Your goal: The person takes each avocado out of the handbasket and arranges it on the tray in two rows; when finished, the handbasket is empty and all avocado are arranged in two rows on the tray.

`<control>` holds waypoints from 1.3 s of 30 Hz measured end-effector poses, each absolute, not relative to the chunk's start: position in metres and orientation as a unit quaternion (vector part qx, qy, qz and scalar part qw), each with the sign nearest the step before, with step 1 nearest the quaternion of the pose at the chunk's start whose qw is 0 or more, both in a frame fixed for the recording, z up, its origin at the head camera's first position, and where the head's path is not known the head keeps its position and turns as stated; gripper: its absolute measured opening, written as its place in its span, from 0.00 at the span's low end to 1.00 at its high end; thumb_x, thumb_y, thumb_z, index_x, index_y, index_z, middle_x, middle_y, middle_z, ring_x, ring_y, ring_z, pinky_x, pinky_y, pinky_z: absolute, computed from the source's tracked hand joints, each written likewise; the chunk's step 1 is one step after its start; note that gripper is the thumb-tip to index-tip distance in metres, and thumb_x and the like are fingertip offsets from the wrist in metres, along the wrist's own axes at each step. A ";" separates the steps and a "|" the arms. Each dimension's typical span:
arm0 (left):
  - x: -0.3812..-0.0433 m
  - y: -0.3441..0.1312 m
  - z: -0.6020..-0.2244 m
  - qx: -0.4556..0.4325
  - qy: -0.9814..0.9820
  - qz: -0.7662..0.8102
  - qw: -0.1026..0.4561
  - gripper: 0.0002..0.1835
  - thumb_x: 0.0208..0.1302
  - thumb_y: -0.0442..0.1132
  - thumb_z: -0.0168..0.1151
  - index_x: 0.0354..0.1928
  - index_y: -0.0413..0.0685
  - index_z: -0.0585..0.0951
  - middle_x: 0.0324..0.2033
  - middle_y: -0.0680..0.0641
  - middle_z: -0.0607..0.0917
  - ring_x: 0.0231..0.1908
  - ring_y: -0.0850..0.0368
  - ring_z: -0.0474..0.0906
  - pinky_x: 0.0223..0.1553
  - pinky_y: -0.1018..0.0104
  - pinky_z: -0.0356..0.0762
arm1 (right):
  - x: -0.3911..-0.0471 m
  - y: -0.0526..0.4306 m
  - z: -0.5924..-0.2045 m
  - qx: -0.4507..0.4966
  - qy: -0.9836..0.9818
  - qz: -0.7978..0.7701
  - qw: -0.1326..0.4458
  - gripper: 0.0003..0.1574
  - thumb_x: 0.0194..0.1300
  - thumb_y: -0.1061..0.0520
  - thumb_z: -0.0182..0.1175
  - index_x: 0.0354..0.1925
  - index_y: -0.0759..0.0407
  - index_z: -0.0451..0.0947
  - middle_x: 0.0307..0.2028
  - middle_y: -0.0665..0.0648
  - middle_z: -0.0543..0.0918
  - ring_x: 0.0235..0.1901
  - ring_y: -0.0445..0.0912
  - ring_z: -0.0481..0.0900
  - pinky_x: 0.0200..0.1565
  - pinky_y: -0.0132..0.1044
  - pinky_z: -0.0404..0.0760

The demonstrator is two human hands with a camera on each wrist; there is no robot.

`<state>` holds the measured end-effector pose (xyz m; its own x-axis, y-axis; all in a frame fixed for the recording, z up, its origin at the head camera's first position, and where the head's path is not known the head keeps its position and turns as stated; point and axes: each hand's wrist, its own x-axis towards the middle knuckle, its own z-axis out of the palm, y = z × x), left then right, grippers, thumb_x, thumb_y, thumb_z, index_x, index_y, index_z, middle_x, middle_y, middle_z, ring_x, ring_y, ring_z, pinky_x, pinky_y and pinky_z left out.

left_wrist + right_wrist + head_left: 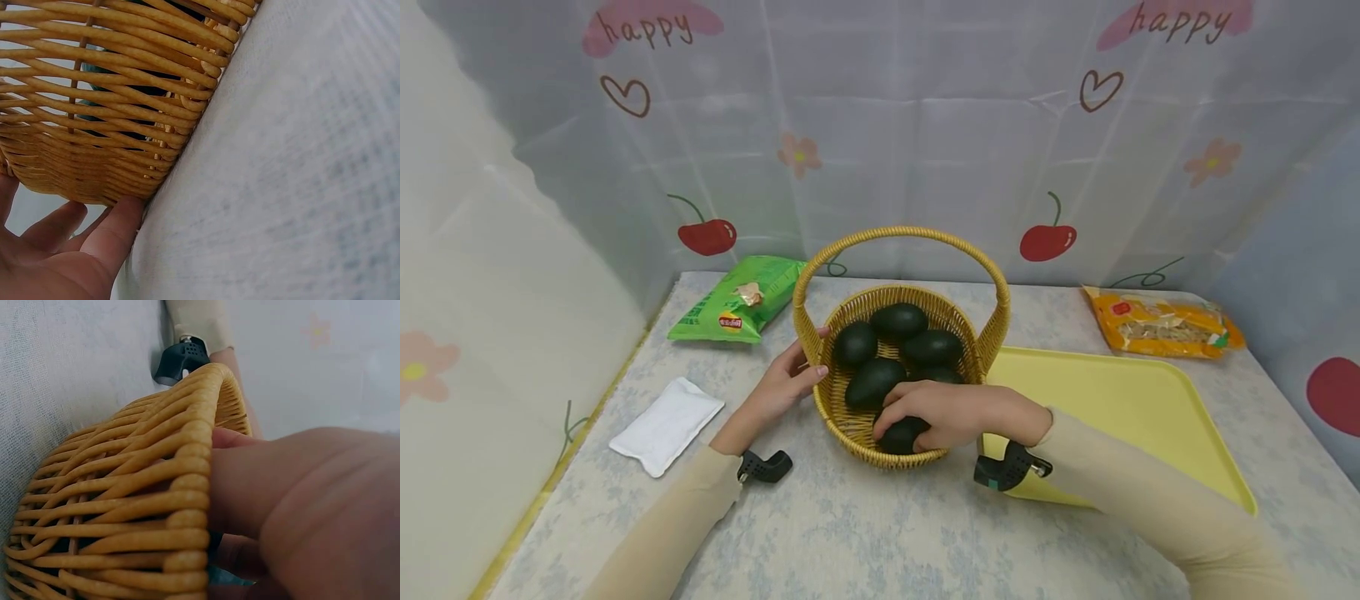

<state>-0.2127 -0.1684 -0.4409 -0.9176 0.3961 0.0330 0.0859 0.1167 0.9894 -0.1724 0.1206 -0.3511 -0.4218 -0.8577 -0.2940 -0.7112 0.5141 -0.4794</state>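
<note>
A yellow wicker basket with a tall hoop handle stands on the table, holding several dark green avocados. My left hand grips the basket's left side near the handle's foot, thumb at the rim. In the left wrist view, the fingers lie against the woven outer wall, low down by the cloth. My right hand reaches over the near right rim and curls its fingers round the nearest avocado. From the right wrist, the basket wall hides most of those fingers.
Right of the basket lies a yellow tray, partly under my right forearm. An orange snack bag is behind it. A green chip bag and a white packet lie at left. A printed curtain hangs behind the table.
</note>
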 end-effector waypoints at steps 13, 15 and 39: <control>-0.213 -0.168 -0.443 0.159 0.745 0.637 0.119 0.35 0.76 0.37 0.55 0.80 0.51 0.57 0.75 0.35 0.64 0.70 0.36 0.66 0.56 0.56 0.83 | -0.170 0.135 -0.345 -0.474 0.829 -0.184 0.234 0.29 0.68 0.64 0.64 0.65 0.47 0.78 0.69 0.58 0.73 0.72 0.55 0.67 0.67 0.50 0.75; -0.213 -0.168 -0.443 0.156 0.747 0.635 0.118 0.34 0.76 0.37 0.55 0.80 0.52 0.57 0.75 0.36 0.64 0.70 0.37 0.67 0.56 0.55 0.83 | -0.170 0.139 -0.342 -0.470 0.830 -0.192 0.231 0.29 0.68 0.64 0.64 0.65 0.47 0.78 0.70 0.59 0.72 0.73 0.55 0.66 0.66 0.50 0.76; -0.211 -0.167 -0.443 0.162 0.732 0.652 0.119 0.34 0.75 0.35 0.55 0.80 0.51 0.58 0.74 0.34 0.65 0.68 0.39 0.68 0.53 0.64 0.83 | -0.158 0.222 -0.299 -0.400 0.849 -0.306 0.157 0.27 0.71 0.61 0.62 0.66 0.51 0.76 0.65 0.60 0.74 0.58 0.50 0.77 0.42 0.34 0.88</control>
<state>-0.2109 -0.1668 -0.4428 -0.9194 0.3916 0.0366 0.0814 0.0986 0.9918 -0.1583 0.2219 -0.2990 -0.6301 -0.7762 -0.0224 -0.5833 0.4921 -0.6462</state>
